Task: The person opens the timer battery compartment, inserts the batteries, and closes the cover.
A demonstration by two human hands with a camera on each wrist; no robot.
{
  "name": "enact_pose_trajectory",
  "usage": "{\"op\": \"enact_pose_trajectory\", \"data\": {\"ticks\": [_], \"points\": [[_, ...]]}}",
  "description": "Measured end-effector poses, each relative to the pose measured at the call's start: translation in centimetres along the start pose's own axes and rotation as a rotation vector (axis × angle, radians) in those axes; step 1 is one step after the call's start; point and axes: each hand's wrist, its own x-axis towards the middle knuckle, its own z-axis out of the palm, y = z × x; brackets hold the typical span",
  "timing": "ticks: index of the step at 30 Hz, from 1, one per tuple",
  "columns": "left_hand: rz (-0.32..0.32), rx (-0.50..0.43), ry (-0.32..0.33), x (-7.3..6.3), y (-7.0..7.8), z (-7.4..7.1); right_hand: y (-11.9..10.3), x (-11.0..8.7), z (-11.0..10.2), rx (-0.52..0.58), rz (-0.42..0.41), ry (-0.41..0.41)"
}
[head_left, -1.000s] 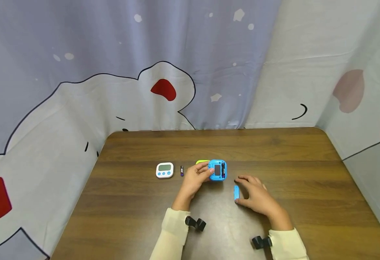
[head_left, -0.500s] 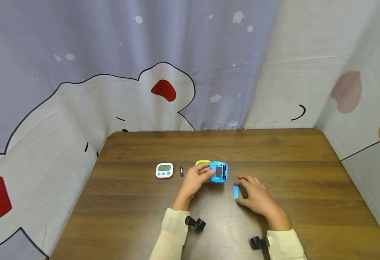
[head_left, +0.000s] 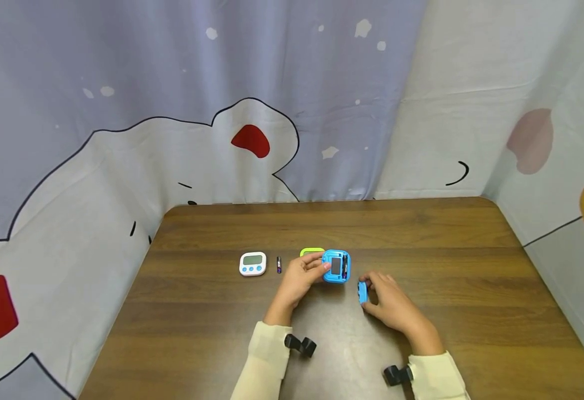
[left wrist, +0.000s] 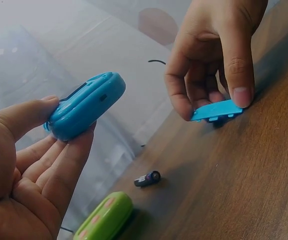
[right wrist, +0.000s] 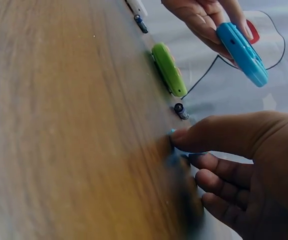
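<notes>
My left hand [head_left: 295,281] holds a blue digital timer [head_left: 328,275] up off the table, thumb on its back and fingers beneath. The timer's back faces up, its battery slot uncovered with a dark battery [head_left: 344,266] inside. To the right, my right hand [head_left: 395,304] pinches a small blue battery cover [head_left: 363,292] by its two ends, between thumb and fingertips. Seen in the left wrist view, the cover [left wrist: 217,109] is tilted, with small tabs along its edge, close over the wood. In the right wrist view my fingers mostly hide the cover.
A white timer [head_left: 253,264] lies on the wooden table [head_left: 196,328], with a small battery [head_left: 279,265] beside it. Partly behind my left hand is a green timer [head_left: 313,250]. Another battery [right wrist: 181,111] stands near the green timer in the right wrist view.
My right hand has closed its thumb and fingers on the blue cover and tilted it up slightly. The left hand with the blue timer has shifted only a little.
</notes>
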Motion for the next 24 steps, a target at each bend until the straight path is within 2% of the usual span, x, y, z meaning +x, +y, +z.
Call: {"op": "enact_pose_trajectory", "data": {"ticks": [10, 18, 24], "points": [[-0.004, -0.011, 0.016, -0.08, 0.19, 0.1, 0.04, 0.3, 0.15, 0.119, 0.064, 0.018], [-0.008, 0.005, 0.011, 0.06, -0.11, 0.04, 0.17, 0.42, 0.09, 0.191, 0.079, 0.05], [-0.015, 0.015, 0.014, -0.02, -0.11, 0.1, -0.08, 0.5, -0.22, 0.3, 0.118, 0.066]]}}
